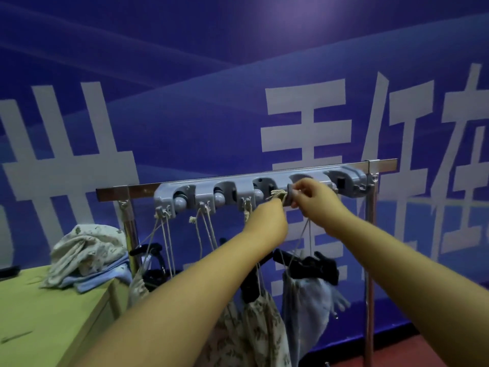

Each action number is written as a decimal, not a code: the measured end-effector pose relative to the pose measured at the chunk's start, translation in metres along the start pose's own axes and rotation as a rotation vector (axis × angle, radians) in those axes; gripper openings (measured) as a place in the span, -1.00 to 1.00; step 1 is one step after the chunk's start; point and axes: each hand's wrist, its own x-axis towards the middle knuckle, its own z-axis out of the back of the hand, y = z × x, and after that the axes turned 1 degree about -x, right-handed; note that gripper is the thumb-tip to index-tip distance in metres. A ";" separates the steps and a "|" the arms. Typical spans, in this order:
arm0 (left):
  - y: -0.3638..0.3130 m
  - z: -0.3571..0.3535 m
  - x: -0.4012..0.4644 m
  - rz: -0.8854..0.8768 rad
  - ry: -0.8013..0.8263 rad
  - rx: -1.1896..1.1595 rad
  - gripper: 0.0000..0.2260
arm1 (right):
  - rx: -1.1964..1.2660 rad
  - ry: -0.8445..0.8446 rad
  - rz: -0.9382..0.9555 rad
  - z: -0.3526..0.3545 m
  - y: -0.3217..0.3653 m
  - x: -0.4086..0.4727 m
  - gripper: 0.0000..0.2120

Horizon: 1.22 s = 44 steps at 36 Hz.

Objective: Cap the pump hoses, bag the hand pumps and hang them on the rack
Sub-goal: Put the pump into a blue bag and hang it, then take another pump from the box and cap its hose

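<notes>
Reaching up and forward, both bare arms stretch toward the grey rack [260, 190], which is fixed on a metal bar [246, 178] carried by two upright posts. The left hand [267, 218] is raised with its wrist bent, fingers bunched at the knotted end of a cord [277, 194] just below the rack's fourth slot; it appears to pinch the knot, though the fingertips are hidden behind the hand. The right hand [316, 198] comes in from the right, thumb and forefinger closed on the same cord beside the slot's grey roller. From under this hand two strands drop to a pale blue bag [307, 300], which hangs below the rack with a black pump handle [309, 263] sticking out of its mouth. To its left a leaf-print bag [254, 329] hangs by its own cord from the third hook, partly behind the left forearm. Further left, more cords hang from the first two hooks, one bag showing behind the table edge.

At lower left stands a green table [39, 313] with a heap of folded bags [87, 258], printed and blue, near its far corner. Behind everything is a blue wall [211, 75] with large white characters, and a strip of red floor [412, 350] shows at lower right.
</notes>
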 end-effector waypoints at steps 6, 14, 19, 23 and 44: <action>0.011 -0.008 -0.007 0.009 0.109 -0.137 -0.92 | -0.016 -0.038 -0.040 -0.015 -0.007 -0.013 -0.82; 0.054 0.029 -0.125 -0.069 -0.029 -0.607 -0.62 | -0.257 -0.331 0.020 -0.044 0.024 -0.066 -0.61; 0.126 0.058 -0.233 0.057 -0.259 -0.811 -0.84 | -0.027 -0.168 0.347 -0.094 0.082 -0.141 -0.67; 0.198 0.077 -0.315 0.252 -0.373 -0.642 -0.88 | 0.312 0.100 0.362 -0.159 0.136 -0.211 -0.74; 0.391 0.203 -0.365 0.654 -0.315 0.299 -0.61 | 0.047 0.658 0.144 -0.373 0.204 -0.186 -0.72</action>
